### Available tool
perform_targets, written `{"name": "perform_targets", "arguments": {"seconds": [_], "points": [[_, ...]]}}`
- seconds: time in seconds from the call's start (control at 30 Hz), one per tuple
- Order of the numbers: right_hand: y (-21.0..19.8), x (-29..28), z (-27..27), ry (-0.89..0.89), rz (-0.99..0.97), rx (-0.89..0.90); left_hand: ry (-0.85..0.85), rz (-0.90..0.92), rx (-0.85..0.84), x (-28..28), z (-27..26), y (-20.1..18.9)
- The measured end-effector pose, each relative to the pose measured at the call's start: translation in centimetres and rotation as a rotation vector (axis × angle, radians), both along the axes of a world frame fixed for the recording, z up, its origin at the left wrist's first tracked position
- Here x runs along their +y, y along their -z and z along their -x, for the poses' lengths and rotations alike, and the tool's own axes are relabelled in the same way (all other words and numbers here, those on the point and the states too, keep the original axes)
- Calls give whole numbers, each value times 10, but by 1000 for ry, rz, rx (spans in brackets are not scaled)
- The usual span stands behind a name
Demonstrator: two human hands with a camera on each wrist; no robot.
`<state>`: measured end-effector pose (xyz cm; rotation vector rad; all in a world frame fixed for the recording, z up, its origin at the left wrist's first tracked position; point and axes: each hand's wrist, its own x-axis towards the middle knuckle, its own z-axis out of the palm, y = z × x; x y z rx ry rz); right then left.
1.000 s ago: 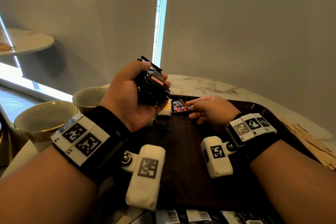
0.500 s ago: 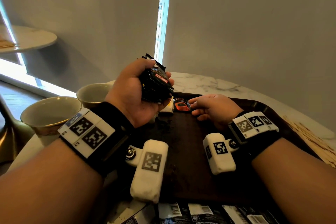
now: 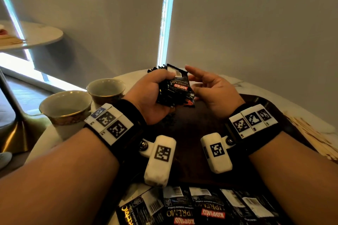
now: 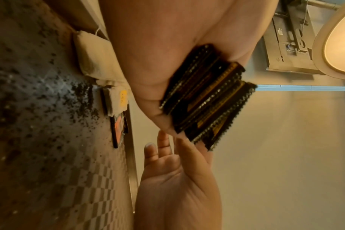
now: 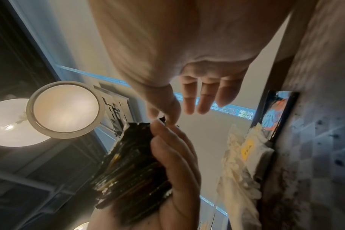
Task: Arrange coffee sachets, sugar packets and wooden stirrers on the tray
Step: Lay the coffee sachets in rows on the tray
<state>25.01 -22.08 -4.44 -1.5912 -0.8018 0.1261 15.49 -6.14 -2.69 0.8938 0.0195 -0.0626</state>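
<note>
**A fistful of sachets over the tray**

My left hand (image 3: 150,95) is curled tight round a thick stack of black coffee sachets (image 3: 174,89), thumb pressed on top, held above the far end of the dark tray (image 3: 193,129). My right hand (image 3: 214,91) sits just beside the stack, palm turned in and fingers spread and relaxed; the right wrist view puts my thumb tip at the stack's upper edge, though I cannot tell whether it truly touches. One sachet (image 5: 276,112) lies flat on the tray's far edge beside some pale sugar packets (image 5: 244,149) (from the head view my left hand and its stack cover nearly all of these). More sachets (image 3: 197,206) lie along the near edge, cut off by the frame. The wooden stirrers (image 3: 314,137) lie right of the tray, partly out of view. Two cups (image 3: 67,107) stand to the left.
</note>
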Motion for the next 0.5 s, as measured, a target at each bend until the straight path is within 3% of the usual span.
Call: {"name": "perform_targets", "arguments": {"seconds": [0.13,0.5], "points": [[-2,0,6,-55,-47,15,-6,-17,3,-2,-2,3],[2,-1,2,98,-1,-66,27,-18,36,-1,-4,3]]}}
